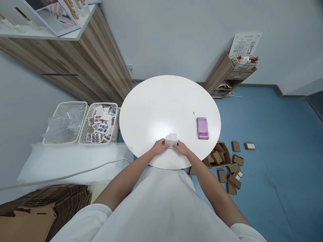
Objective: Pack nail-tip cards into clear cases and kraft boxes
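Head view: round white table [161,101]
Left hand [159,147]: fingers closed on white packet [171,139]
Right hand [182,148]: fingers closed on packet's other side
Near right: pink box [202,128]

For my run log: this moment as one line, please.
left hand: grips small white soft packet | right hand: grips packet | round white table: pink flat item apart

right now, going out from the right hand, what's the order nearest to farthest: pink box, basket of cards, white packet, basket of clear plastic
1. white packet, held in the right hand.
2. pink box, on the table, to the right.
3. basket of cards, beyond the table's left edge.
4. basket of clear plastic, farther left again.
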`<act>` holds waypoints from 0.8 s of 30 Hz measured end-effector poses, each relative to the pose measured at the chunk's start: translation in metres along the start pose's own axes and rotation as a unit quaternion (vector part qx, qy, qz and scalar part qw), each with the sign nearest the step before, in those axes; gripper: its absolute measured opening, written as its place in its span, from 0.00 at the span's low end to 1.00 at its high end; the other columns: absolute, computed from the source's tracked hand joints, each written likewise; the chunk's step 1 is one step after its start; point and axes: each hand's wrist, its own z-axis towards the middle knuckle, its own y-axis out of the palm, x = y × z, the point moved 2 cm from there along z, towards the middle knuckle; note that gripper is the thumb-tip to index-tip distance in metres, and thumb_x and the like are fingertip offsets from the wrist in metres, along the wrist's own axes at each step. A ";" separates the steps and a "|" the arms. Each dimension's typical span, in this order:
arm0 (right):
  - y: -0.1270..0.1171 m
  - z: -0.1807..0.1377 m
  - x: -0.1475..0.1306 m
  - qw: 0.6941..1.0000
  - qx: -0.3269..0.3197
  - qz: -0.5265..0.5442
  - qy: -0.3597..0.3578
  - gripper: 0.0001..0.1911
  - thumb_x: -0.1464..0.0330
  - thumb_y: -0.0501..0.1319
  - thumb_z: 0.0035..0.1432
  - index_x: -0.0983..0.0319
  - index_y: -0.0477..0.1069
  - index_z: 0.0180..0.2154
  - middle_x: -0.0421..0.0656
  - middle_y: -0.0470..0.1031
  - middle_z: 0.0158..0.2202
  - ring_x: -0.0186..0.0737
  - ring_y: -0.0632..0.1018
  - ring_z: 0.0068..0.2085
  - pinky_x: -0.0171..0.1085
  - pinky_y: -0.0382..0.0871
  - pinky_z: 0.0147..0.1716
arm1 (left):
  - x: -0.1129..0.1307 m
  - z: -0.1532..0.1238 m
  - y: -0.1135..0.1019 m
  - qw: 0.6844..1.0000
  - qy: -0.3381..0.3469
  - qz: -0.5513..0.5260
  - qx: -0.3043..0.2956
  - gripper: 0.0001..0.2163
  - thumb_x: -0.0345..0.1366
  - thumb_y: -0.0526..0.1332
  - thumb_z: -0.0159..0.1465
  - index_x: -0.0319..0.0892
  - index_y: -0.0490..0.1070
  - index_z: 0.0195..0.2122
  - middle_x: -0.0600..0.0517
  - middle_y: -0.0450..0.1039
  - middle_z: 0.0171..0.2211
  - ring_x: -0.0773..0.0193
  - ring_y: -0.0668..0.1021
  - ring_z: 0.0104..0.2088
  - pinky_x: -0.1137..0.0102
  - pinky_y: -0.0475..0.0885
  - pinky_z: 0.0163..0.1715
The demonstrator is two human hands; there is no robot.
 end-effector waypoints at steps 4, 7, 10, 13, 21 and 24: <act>0.002 0.004 0.006 0.997 0.071 0.005 0.016 0.15 0.61 0.50 0.53 0.60 0.63 0.40 0.41 0.70 0.37 0.38 0.70 0.36 0.38 0.63 0.35 | -0.005 0.010 0.003 0.997 -0.030 0.057 0.033 0.14 0.46 0.56 0.54 0.41 0.68 0.33 0.50 0.70 0.32 0.62 0.72 0.32 0.68 0.67 0.32; 0.006 0.007 0.007 0.991 0.132 0.010 -0.002 0.14 0.61 0.51 0.52 0.61 0.63 0.40 0.42 0.69 0.36 0.38 0.70 0.35 0.37 0.64 0.35 | -0.007 0.016 0.004 0.996 -0.038 0.057 0.052 0.11 0.42 0.55 0.56 0.40 0.69 0.35 0.52 0.68 0.30 0.64 0.71 0.30 0.69 0.66 0.32; 0.010 0.009 0.010 0.982 0.190 0.018 0.004 0.17 0.61 0.52 0.52 0.62 0.62 0.43 0.41 0.68 0.33 0.38 0.70 0.33 0.37 0.64 0.34 | -0.008 0.018 0.004 0.996 -0.055 -0.006 0.075 0.16 0.36 0.55 0.56 0.40 0.65 0.46 0.53 0.69 0.29 0.67 0.71 0.29 0.71 0.67 0.33; 0.013 0.011 0.015 0.969 0.245 0.005 0.025 0.22 0.59 0.53 0.51 0.63 0.60 0.46 0.41 0.67 0.32 0.38 0.70 0.31 0.37 0.65 0.32 | -0.009 0.017 0.003 0.991 -0.070 -0.038 0.106 0.20 0.36 0.58 0.55 0.40 0.63 0.49 0.53 0.70 0.29 0.67 0.72 0.30 0.71 0.68 0.34; 0.010 0.016 0.016 0.963 0.262 -0.018 0.067 0.20 0.60 0.56 0.48 0.61 0.66 0.43 0.43 0.70 0.34 0.40 0.72 0.35 0.37 0.65 0.36 | -0.003 0.016 0.005 0.993 -0.063 0.005 0.102 0.10 0.36 0.55 0.56 0.43 0.74 0.34 0.55 0.71 0.25 0.66 0.73 0.27 0.72 0.67 0.30; 0.007 0.017 0.011 0.969 0.233 -0.013 0.076 0.18 0.61 0.55 0.49 0.60 0.68 0.42 0.42 0.71 0.35 0.39 0.73 0.36 0.37 0.66 0.37 | -0.001 0.015 0.005 0.993 -0.067 0.000 0.094 0.10 0.36 0.54 0.56 0.43 0.74 0.34 0.55 0.72 0.25 0.65 0.73 0.28 0.71 0.67 0.30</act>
